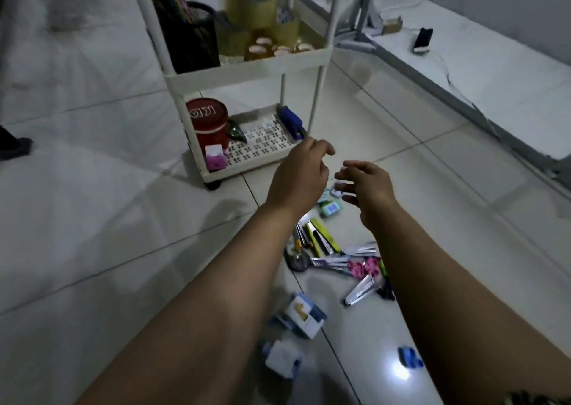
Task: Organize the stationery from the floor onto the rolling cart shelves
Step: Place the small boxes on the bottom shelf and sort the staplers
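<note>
**Between picks, both hands empty over the pile**

We hold both hands out in front of the white plastic rolling cart (pixel 244 64). Our left hand (pixel 298 176) hangs just beside the cart's bottom shelf (pixel 262 145), fingers loosely curled and holding nothing. Our right hand (pixel 367 194) hovers near it, fingers spread and relaxed, also empty.

The scattered stationery pile of pens, markers and small packets (pixel 336 250) lies on the white tiled floor (pixel 92 219), on our side of the cart, below our forearms. Small green and white boxes (pixel 330 203) sit nearer the cart; blue and white cartons (pixel 304 315) lie farther from it.

The bottom shelf already carries a round red tin (pixel 208 123) and a blue stapler (pixel 292 122). We judge the next pick is due: lowering a hand to the pile and gripping one item, or a loose bundle of pens.
</note>
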